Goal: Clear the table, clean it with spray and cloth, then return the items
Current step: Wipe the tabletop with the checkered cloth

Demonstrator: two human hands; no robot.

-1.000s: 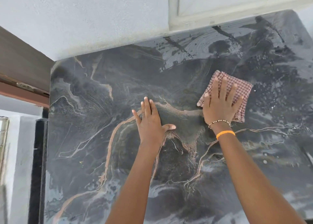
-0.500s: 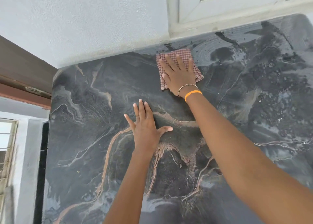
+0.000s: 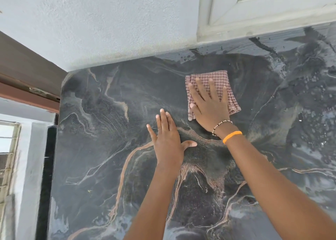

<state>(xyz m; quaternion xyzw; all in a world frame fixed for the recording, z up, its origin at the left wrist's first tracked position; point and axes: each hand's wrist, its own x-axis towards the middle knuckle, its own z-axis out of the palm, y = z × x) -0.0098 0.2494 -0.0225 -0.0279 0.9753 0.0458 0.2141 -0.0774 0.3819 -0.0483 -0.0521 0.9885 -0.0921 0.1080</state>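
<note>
Cloth (image 3: 218, 83) flat under right hand (image 3: 209, 103) — table (image 3: 101, 149).

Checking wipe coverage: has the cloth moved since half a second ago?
Yes. The cloth under the right hand slid back from the wall, toward the left hand.

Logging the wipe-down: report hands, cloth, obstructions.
Right hand flat on checked cloth, pressing it to tabletop. Left hand open, bracing on stone. No obstructions visible.

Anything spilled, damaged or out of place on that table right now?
Nothing damaged. The table has droplets and wet streaks on its far right side, unwiped spray by the look of it. The right hand presses the cloth flat; the left hand rests bare.
</note>
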